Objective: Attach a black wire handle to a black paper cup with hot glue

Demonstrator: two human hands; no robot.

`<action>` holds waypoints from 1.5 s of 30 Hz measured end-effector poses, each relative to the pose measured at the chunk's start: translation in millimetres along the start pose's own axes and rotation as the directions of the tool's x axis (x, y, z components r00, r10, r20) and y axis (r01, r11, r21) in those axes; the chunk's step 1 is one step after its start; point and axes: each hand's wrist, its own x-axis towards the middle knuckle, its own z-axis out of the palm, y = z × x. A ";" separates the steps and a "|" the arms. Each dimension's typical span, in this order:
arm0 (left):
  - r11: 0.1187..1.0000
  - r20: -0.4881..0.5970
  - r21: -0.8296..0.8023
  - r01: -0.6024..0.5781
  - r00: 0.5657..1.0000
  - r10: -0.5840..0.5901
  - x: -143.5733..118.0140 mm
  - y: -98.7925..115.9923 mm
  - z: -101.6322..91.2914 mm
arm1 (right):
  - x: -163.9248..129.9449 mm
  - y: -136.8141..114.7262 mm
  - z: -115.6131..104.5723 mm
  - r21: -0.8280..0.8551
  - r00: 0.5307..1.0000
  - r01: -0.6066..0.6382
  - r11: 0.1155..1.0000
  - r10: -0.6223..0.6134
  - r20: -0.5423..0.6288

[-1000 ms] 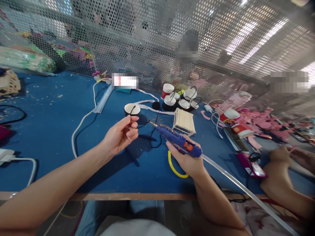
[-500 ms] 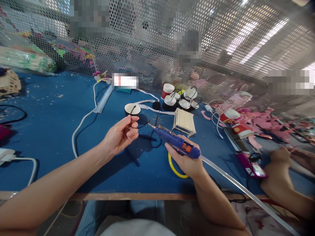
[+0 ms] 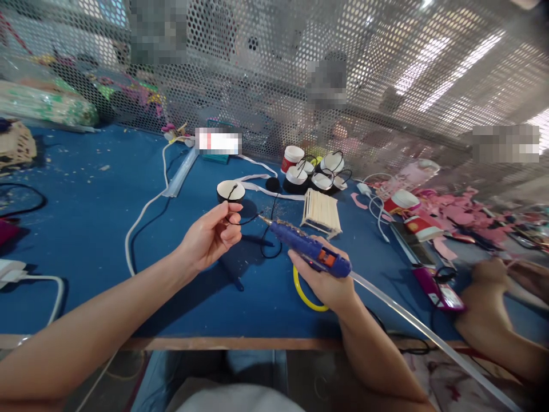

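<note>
My left hand [image 3: 214,234] pinches a thin black cord [image 3: 246,222], whose free end reaches right towards the tip of a blue hot glue gun [image 3: 302,243]. Just beyond my fingers is a small black cup [image 3: 230,197] with a white inside; a dark strand runs from it down to my fingertips. My right hand [image 3: 328,286] is wrapped round the glue gun, with its nozzle pointing left, right by the cord's end. A long clear glue stick [image 3: 407,312] sticks out of the gun's back. Whether nozzle and cord touch, I cannot tell.
Several cups [image 3: 321,182] with black cord loops stand at the back, near a stick bundle [image 3: 321,212]. A yellow ring [image 3: 306,294] lies beside my right hand. Pink scraps [image 3: 463,212] and another person's arm [image 3: 489,309] are at right. A white cable [image 3: 128,240] crosses the left side.
Almost nothing differs. The glue gun and my right hand have shifted very slightly to the right; my left hand keeps its pinch on the cord.
</note>
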 end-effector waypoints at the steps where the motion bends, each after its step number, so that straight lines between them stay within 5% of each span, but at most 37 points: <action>1: 1.000 0.000 0.002 -0.002 1.000 0.002 -0.1 0.0 -0.3 | 0.2 -0.5 0.2 -0.007 1.000 0.026 1.000 -0.026 0.004; 5: 1.000 -0.007 0.002 -0.007 1.000 0.007 -0.9 -0.2 -0.5 | 1.6 -2.5 -0.1 -0.051 0.996 0.085 0.995 -0.084 0.020; 31: 0.999 -0.006 0.043 -0.019 1.000 0.019 0.4 1.8 1.0 | 6.5 -12.4 -10.1 0.035 0.993 -0.083 0.996 0.080 0.084; 45: 0.887 0.141 0.457 -0.064 0.990 -0.002 -9.3 -7.8 1.9 | 9.3 -9.5 -7.6 0.066 0.992 -0.117 0.991 0.113 0.055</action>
